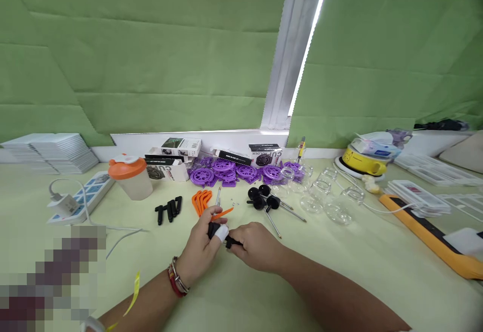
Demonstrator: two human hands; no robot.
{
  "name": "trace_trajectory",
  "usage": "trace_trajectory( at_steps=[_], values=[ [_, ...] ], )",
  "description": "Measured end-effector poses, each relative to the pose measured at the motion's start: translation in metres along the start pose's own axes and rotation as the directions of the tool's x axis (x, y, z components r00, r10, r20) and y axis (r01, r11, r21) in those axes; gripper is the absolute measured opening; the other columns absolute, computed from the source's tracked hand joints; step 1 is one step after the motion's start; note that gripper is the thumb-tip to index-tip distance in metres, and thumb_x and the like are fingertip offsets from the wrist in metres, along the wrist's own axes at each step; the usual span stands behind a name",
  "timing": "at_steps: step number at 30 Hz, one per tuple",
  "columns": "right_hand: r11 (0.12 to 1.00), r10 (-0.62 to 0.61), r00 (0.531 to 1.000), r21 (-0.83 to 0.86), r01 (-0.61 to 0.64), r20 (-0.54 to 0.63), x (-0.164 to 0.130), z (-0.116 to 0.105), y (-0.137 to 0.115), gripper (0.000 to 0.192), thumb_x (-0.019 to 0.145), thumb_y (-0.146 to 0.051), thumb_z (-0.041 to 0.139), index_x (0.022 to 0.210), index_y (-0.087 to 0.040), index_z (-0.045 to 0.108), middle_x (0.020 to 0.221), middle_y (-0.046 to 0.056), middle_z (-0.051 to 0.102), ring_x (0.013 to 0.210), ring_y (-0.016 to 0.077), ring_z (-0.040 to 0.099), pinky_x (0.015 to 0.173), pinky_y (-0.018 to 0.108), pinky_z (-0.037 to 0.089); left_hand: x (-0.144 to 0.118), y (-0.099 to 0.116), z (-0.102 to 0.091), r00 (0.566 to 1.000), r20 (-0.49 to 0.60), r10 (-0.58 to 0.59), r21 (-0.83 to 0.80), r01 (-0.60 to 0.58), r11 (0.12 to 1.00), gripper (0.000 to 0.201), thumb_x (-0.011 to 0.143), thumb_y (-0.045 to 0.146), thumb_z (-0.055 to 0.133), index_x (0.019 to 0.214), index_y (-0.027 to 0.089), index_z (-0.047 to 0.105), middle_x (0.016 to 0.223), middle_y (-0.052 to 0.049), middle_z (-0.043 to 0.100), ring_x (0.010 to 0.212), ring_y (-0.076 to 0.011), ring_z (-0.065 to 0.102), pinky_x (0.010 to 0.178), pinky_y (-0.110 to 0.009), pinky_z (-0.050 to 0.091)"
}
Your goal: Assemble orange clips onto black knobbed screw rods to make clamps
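The boxes [177, 157] at the far edge of the table [339, 261] carry partial print, "CUP" and "HOLDER", and one black strip whose small white lettering is too small to read. Near the middle, the left hand [199, 249] and right hand [256, 245] meet, both closed on a small black part [216, 231], with an orange strip [222, 214] sticking out above the left fingers.

We see an evenly lit, bright scene. Daylight enters through the gap [309, 45] between the green blinds [151, 45], overexposed to white. Shadows on the table [339, 261] are soft. Straight lines bow near the edges. A pixelated block [53, 276] masks the lower left corner; the far right appears slightly soft.
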State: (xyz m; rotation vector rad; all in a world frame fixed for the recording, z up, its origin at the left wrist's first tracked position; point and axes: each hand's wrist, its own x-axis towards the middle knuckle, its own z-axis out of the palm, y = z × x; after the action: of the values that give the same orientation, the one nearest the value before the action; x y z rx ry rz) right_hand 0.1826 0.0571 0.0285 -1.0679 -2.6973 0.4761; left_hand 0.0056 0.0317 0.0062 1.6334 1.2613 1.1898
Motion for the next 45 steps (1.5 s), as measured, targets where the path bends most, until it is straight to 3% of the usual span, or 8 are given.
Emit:
trace_trajectory(
  at_steps=[4, 8, 11, 19, 27, 30, 36, 45],
  values=[
    [0.999, -0.038, 0.996, -0.02, 0.04, 0.085, -0.001, 0.007, -0.01, 0.016, 0.083, -0.029, 0.052, 0.077, -0.018, 0.06, 0.073, 0.002, 0.066, 0.064, 0.0136, 0.056, 0.054, 0.023, 0.027, 0.018, 0.004, -0.024, 0.951, -0.287, 0.112, -0.009, -0.12, 0.993, 0.036, 0.086, 0.035, 0.046, 0.119, 0.02, 0.045, 0.121, -0.011, 0.053, 0.111, -0.024, 0.053, 0.09, -0.038, 0.045],
    [0.99, -0.124, 0.974, -0.048, 0.135, 0.19, -0.001, 0.026, -0.033, 0.019, 0.083, -0.032, 0.051, 0.084, -0.018, 0.063, 0.083, 0.004, 0.068, 0.071, 0.0169, 0.06, 0.055, 0.026, 0.029, 0.047, -0.012, -0.073, 0.865, -0.502, -0.01, 0.27, 0.168, 0.948, 0.038, 0.084, 0.039, 0.045, 0.115, 0.019, 0.046, 0.1, -0.007, 0.056, 0.084, -0.0215, 0.061, 0.07, -0.035, 0.051],
    [0.979, -0.171, 0.967, -0.078, 0.188, 0.188, 0.001, 0.045, -0.049, 0.022, 0.083, -0.032, 0.049, 0.089, -0.016, 0.064, 0.085, 0.006, 0.066, 0.071, 0.0176, 0.06, 0.054, 0.027, 0.032, 0.062, -0.031, -0.106, 0.879, -0.472, -0.067, 0.674, 0.409, 0.615, 0.038, 0.084, 0.028, 0.037, 0.119, 0.015, 0.045, 0.116, -0.013, 0.052, 0.101, -0.0231, 0.057, 0.084, -0.034, 0.048],
    [0.973, -0.196, 0.968, -0.091, 0.211, 0.155, 0.008, 0.068, -0.055, 0.028, 0.085, -0.04, 0.051, 0.089, -0.016, 0.066, 0.085, 0.006, 0.062, 0.076, 0.0182, 0.058, 0.062, 0.028, 0.04, 0.063, -0.056, -0.135, 0.826, -0.427, -0.367, 0.775, 0.544, 0.322, 0.036, 0.069, 0.017, 0.048, 0.102, 0.009, 0.059, 0.11, -0.026, 0.056, 0.099, -0.0428, 0.057, 0.074, -0.049, 0.046],
    [0.987, -0.158, 0.967, 0.056, 0.149, 0.202, 0.012, 0.044, -0.045, 0.05, 0.079, -0.064, 0.051, 0.084, -0.017, 0.066, 0.083, 0.004, 0.063, 0.078, 0.0164, 0.058, 0.06, 0.025, 0.035, 0.064, -0.059, -0.133, 0.842, -0.333, -0.423, 0.835, 0.472, 0.283, 0.034, 0.071, 0.015, 0.042, 0.099, 0.009, 0.06, 0.105, -0.024, 0.061, 0.087, -0.0334, 0.064, 0.066, -0.037, 0.047],
    [0.998, 0.041, 0.995, 0.041, -0.045, 0.086, 0.012, 0.02, -0.024, 0.04, 0.083, -0.055, 0.053, 0.087, -0.018, 0.067, 0.088, 0.005, 0.065, 0.078, 0.0165, 0.058, 0.061, 0.025, 0.035, 0.065, -0.06, -0.132, 0.852, -0.318, -0.416, 0.844, 0.454, 0.285, 0.033, 0.072, 0.017, 0.041, 0.097, 0.008, 0.061, 0.105, -0.024, 0.061, 0.084, -0.0315, 0.065, 0.065, -0.036, 0.047],
    [0.833, 0.526, 0.843, -0.133, -0.537, -0.114, 0.009, -0.023, 0.038, 0.016, 0.083, -0.032, 0.057, 0.081, -0.018, 0.063, 0.081, 0.006, 0.066, 0.076, 0.0194, 0.06, 0.058, 0.026, 0.032, 0.067, -0.065, -0.133, 0.859, -0.329, -0.393, 0.843, 0.455, 0.287, 0.032, 0.07, 0.018, 0.044, 0.095, 0.008, 0.062, 0.102, -0.024, 0.063, 0.09, -0.0324, 0.063, 0.067, -0.035, 0.046],
    [0.741, 0.613, 0.756, -0.166, -0.651, -0.227, 0.013, -0.016, 0.069, 0.032, 0.071, -0.034, 0.068, 0.096, -0.016, 0.06, 0.102, 0.009, 0.055, 0.081, 0.0211, 0.059, 0.057, 0.028, 0.035, 0.066, -0.067, -0.135, 0.841, -0.387, -0.378, 0.794, 0.512, 0.328, 0.029, 0.068, 0.02, 0.045, 0.09, 0.013, 0.062, 0.094, -0.019, 0.068, 0.085, -0.0314, 0.064, 0.06, -0.034, 0.045]
  ],
)
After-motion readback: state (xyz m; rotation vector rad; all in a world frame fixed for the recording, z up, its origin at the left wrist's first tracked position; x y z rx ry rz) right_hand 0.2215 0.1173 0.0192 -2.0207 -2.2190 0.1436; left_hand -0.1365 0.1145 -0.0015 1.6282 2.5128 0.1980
